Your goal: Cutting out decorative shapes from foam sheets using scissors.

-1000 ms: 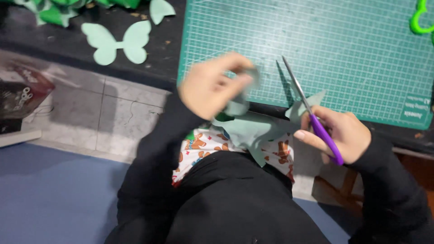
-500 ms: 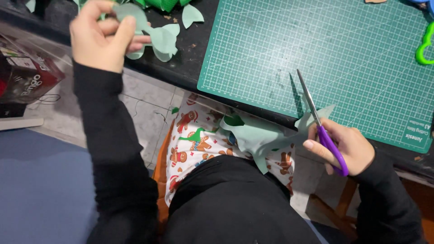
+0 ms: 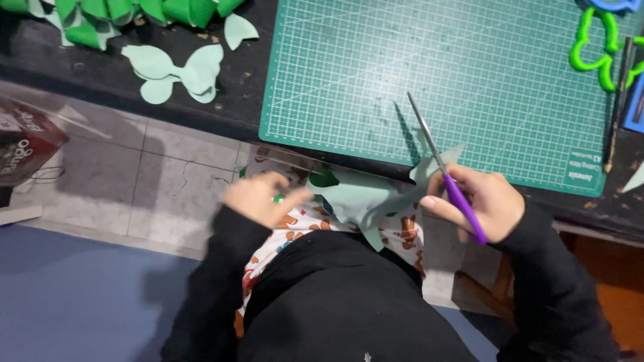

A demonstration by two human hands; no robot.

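My right hand (image 3: 479,201) grips purple-handled scissors (image 3: 439,161) whose blades point up over the green cutting mat (image 3: 429,67). The same hand pinches a corner of a pale green paper sheet (image 3: 359,201) that droops over my lap. My left hand (image 3: 258,198), blurred by motion, hovers over the lap just left of the sheet, fingers apart, holding nothing that I can make out. A pale green butterfly-shaped cutout (image 3: 178,70) lies on the dark tabletop at the upper left.
Bright green folded paper pieces (image 3: 134,13) pile at the table's top left. A green plastic outline shape (image 3: 594,50) and a pencil (image 3: 617,107) lie at the mat's right. A patterned cloth (image 3: 295,224) covers my lap; tiled floor shows at left.
My left hand put a pale green cutout on the dark tabletop at the upper left, then dropped back to my lap. The right hand with scissors stayed nearly still.
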